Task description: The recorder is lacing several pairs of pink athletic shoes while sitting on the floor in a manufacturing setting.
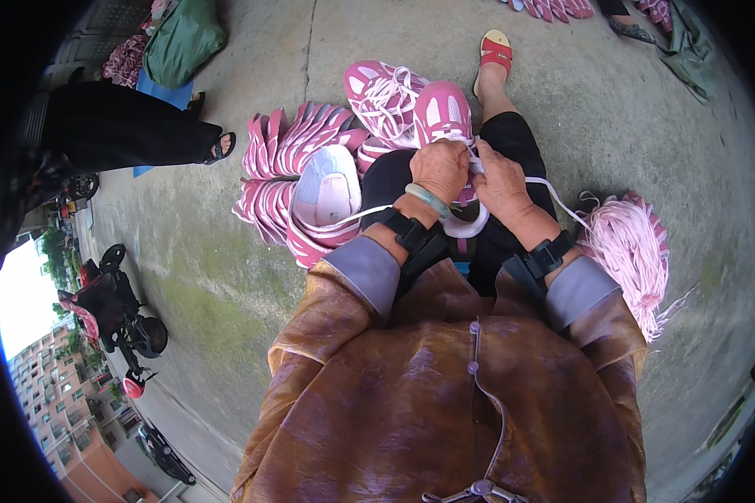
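On my lap sits a pink and white sneaker (443, 107), its toe pointing away from me. My left hand (440, 168), with a pale bangle at the wrist, is closed over the sneaker's lacing on the left side. Across from it, my right hand (502, 178) pinches the white shoelace (541, 181) near the eyelets. One loose lace end trails right from that hand; another runs left past my left wrist. Just beyond lies a laced pink sneaker (384, 94). The fingertips partly cover the eyelets.
Stacked pink shoe uppers (289, 142) lie to the left, beside an unlaced sneaker (325, 193). A bundle of pale pink laces (625, 260) rests at right. Another person's leg (134, 126) and a green sack (184, 42) are at far left. A motorbike (113, 310) stands farther off.
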### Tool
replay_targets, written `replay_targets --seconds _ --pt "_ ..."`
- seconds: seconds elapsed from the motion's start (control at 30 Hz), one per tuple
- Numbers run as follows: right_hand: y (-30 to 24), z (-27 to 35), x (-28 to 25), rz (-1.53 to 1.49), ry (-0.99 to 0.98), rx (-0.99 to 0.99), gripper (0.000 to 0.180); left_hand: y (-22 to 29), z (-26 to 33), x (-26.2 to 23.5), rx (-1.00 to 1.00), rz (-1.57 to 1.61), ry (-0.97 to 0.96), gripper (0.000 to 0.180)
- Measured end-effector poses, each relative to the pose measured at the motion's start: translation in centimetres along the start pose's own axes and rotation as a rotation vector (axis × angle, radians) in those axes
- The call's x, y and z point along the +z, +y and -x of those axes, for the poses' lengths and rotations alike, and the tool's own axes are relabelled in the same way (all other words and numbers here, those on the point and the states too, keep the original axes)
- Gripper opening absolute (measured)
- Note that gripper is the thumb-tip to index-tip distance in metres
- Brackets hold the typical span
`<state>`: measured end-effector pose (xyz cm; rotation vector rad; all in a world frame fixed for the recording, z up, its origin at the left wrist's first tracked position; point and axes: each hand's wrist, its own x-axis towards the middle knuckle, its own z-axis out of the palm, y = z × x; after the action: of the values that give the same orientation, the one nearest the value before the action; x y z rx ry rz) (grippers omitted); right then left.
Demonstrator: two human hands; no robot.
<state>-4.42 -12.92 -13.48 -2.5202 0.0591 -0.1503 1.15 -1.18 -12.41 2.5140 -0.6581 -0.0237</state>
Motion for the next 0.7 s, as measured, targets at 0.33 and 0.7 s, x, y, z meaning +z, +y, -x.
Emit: replay_targets --seconds 0.33,0.7 --pt "-0.1 0.1 0.2 -0.071 0.023 0.056 0.043 1.3 -0.9 0.5 -0.145 -0.109 -0.085 0.011" --pt "-1.1 1.1 0.0 -0.156 0.048 0.2 0.054 -9.1 9.0 -9.6 -0.061 -0.39 -0.152 0.011"
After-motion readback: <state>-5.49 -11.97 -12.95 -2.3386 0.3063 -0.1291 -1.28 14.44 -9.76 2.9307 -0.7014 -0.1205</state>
